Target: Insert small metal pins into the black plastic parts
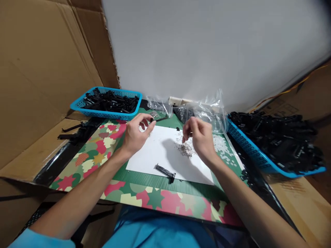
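Observation:
My left hand point(136, 134) hovers over the upper left of a white sheet point(155, 155), its fingers curled and pinched around a slim black plastic part point(159, 119). My right hand point(199, 137) hangs over a small heap of tiny metal pieces point(184, 148) on the sheet, thumb and fingers pinched together; what they pinch is too small to make out. A single black plastic part point(165, 171) lies near the sheet's front edge.
A blue basket point(77, 105) of black parts stands back left, and a fuller blue basket point(248, 148) at the right. Clear plastic bags point(207, 110) lie behind the sheet. Small white pieces point(222, 146) are scattered on the patterned mat point(155, 198). Cardboard point(38, 69) walls the left side.

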Demonstrator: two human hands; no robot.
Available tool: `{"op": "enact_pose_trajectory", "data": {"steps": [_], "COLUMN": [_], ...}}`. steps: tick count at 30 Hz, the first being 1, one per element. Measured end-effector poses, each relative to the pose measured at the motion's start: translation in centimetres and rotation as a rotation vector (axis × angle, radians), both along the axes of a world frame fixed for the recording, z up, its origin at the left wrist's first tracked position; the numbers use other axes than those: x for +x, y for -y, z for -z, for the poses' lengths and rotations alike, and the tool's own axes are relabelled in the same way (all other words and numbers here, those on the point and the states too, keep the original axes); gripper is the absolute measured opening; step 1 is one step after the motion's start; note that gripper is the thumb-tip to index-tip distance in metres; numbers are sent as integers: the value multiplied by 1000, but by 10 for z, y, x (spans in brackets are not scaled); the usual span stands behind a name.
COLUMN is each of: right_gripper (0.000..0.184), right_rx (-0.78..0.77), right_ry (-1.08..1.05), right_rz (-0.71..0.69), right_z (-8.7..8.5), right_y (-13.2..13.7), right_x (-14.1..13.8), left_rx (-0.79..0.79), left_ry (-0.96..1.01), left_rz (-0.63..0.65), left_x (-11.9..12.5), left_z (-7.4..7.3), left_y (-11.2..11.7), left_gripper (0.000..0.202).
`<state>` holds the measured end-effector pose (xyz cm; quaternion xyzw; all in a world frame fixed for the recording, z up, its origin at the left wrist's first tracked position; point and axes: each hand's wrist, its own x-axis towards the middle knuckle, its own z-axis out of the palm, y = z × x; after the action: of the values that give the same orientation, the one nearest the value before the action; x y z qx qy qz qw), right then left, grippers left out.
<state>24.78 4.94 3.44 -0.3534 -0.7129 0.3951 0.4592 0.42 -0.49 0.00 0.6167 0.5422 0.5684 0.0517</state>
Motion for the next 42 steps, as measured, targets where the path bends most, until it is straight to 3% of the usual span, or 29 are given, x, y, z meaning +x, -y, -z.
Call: {"op": "enact_pose_trajectory", "data": {"steps": [4,7,17,20,26,32,39,42], "right_gripper": [24,17,15,25,54,37,11,13], "right_rx": [30,19,-51,-67,-271,-221,7,34], "right_ry": [532,649,620,536,300,416,551,535], "right_rz": [-236,-262,-231,-209,-149,-210,-141,-138], "right_z": [14,27,34,32,27,25,28,28], "right_y": [-17,-25,-25,-29,-36,-35,-28,-25], "right_x": [-26,-42,-48,-40,-9,7,-3,-4], "left_rx": [23,36,10,10,1,-39,-55,-46], "left_ry": [160,165,2,-104,-249,-422,-505,-495], "left_rz": [-93,-81,0,53,240,366,420,422], "left_x": [-10,-9,0,1,9,18,21,22], "left_z": [2,4,-1,0,6,9,11,10], "left_y": [-8,-9,-3,0,8,15,18,18], "left_gripper": [21,19,7,8,14,15,16,14]}}
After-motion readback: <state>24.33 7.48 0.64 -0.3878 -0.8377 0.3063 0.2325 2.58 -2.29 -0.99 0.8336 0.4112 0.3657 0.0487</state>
